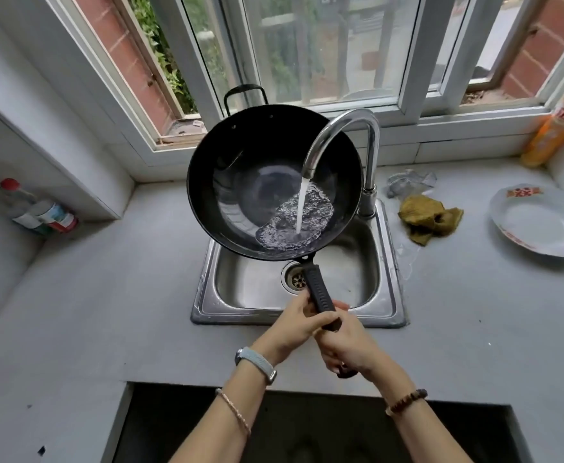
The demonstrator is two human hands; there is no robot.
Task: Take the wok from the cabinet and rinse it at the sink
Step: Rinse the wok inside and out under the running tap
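A black wok [254, 168] hangs tilted over the steel sink [386, 262], its small loop handle toward the window. Water runs from the chrome faucet [344, 128] into the wok and pools at its lower right side. The long black handle [319, 289] points toward me. My left hand [299, 324] grips the handle from the left. Just behind it, my right hand [347, 345] grips the handle's end, which is mostly hidden under the fingers.
A grey counter [107, 295] surrounds the sink. A yellow-brown cloth [429, 218] and crumpled clear plastic [409, 182] lie right of the faucet, a white plate [541, 225] farther right, an orange bottle [548, 135] at the window. Bottles [40, 212] lie at left. A dark opening [307, 429] is below.
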